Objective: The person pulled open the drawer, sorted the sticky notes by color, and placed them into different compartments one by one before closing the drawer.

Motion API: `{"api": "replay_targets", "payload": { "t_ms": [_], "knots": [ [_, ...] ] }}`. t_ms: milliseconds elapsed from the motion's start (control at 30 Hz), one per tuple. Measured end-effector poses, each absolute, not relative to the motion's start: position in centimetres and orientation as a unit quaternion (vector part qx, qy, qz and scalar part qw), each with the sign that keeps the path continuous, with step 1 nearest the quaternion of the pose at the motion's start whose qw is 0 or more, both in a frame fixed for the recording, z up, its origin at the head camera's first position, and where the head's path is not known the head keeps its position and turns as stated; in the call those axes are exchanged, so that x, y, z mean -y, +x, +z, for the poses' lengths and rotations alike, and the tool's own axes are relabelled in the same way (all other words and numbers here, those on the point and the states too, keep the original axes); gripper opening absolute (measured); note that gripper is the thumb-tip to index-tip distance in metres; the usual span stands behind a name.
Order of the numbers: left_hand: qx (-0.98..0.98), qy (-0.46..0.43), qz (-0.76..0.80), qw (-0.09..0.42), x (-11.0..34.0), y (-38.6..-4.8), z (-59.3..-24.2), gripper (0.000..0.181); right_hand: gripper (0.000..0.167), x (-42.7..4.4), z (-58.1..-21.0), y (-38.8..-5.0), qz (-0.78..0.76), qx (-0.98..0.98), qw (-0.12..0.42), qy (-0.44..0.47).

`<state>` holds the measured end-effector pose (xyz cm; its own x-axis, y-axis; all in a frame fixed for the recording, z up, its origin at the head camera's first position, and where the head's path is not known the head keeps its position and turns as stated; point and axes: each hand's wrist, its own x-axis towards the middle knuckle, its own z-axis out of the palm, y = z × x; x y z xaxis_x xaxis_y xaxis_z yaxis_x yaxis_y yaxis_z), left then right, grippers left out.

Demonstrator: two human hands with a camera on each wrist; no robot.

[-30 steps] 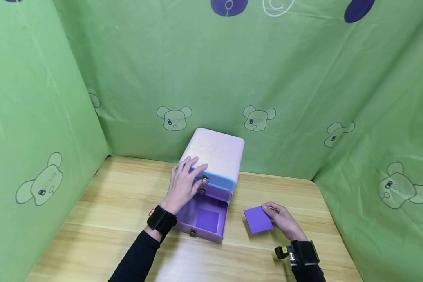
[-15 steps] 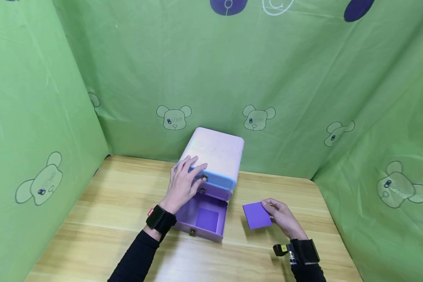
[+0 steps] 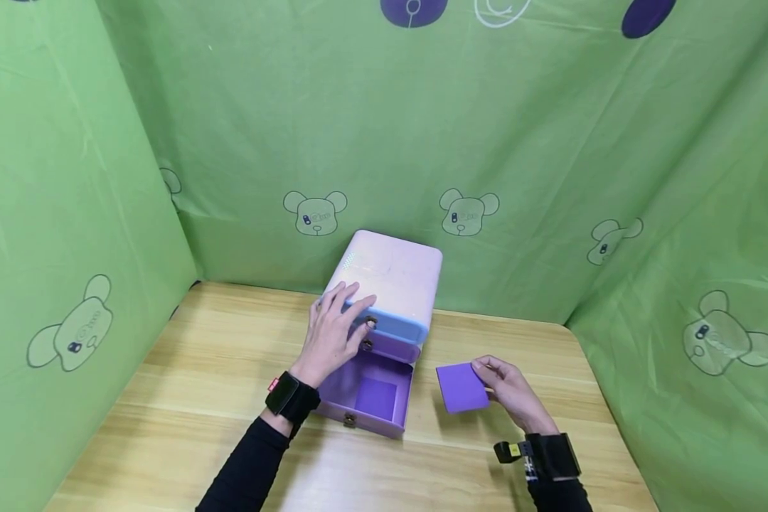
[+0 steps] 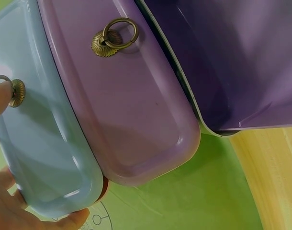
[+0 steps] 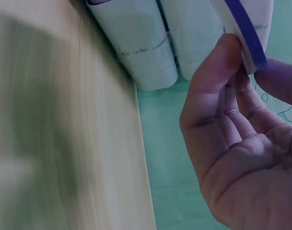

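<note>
A small drawer cabinet (image 3: pixel 400 274) with a pinkish-white top stands near the back of the table. My left hand (image 3: pixel 329 334) rests on its upper front edge, fingers spread over the top. In the left wrist view its thumb (image 4: pixel 0 98) touches the brass ring pull (image 4: pixel 17 93) of the blue top drawer (image 4: pixel 50 129). The bottom lilac drawer (image 3: pixel 384 426) is pulled out, with a purple square (image 3: pixel 376 400) inside. To the right, my right hand (image 3: pixel 512 395) pinches one corner of a purple sticky note pad (image 3: pixel 461 388), held above the table.
The middle purple drawer (image 4: pixel 122 110) is closed and has its own ring pull. A wooden table (image 3: pixel 217 370) lies beneath. Green cloth (image 3: pixel 384 128) with bear prints rises behind it and on both sides.
My right hand has moved slightly up and to the left with the purple sticky note pad. The left hand and the drawers keep their places.
</note>
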<state>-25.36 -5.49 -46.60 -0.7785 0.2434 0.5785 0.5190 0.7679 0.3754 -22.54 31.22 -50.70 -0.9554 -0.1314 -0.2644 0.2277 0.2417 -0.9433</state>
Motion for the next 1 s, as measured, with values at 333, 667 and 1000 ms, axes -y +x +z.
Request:
{"api": "replay_targets", "payload": {
  "t_ms": [333,667,1000],
  "knots": [
    [0.904,-0.205,-0.271,0.261,5.4,-25.3,-46.7,0.042,0.028,-30.8,-50.9,-22.5,-0.618,-0.771,0.148,0.029],
    [0.9,-0.205,-0.275,0.27,5.5,-25.5,-46.8,0.042,0.032,-30.1,-50.5,-22.2,-0.62,-0.77,0.149,0.019],
    [0.898,-0.21,-0.281,0.267,5.7,-25.8,-46.9,0.047,0.031,-29.2,-50.0,-22.3,-0.625,-0.765,0.155,0.009]
  ]
}}
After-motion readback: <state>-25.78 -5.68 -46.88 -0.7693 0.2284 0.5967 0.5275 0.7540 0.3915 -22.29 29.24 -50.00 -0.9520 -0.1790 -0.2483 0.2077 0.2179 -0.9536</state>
